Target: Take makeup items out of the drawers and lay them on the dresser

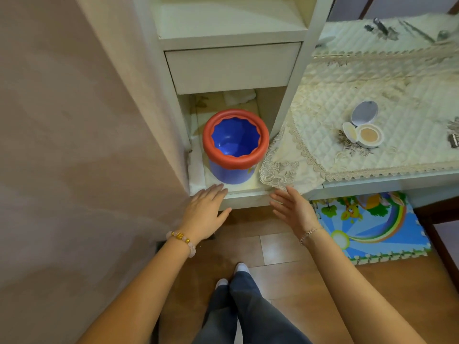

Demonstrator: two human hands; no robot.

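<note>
A blue bin with a red rim (pixel 235 145) stands in the pulled-out lower drawer (pixel 246 198) of a cream cabinet. My left hand (pixel 207 214) lies flat on the drawer's front edge, fingers apart, empty. My right hand (pixel 291 207) hovers open by the drawer's right front corner, holding nothing. Above, the upper drawer (pixel 231 68) is closed. On the dresser's quilted lace cloth (pixel 372 78) lies an open powder compact (pixel 363 127) with its mirror lid up. Small metal items (pixel 382 28) lie at the far back of the dresser.
A beige wall (pixel 74 120) stands close on the left. A colourful foam play mat (pixel 367 224) lies on the wooden floor under the dresser. My legs and white socks (pixel 236 276) are below. The lace cloth corner (pixel 278 170) hangs beside the drawer.
</note>
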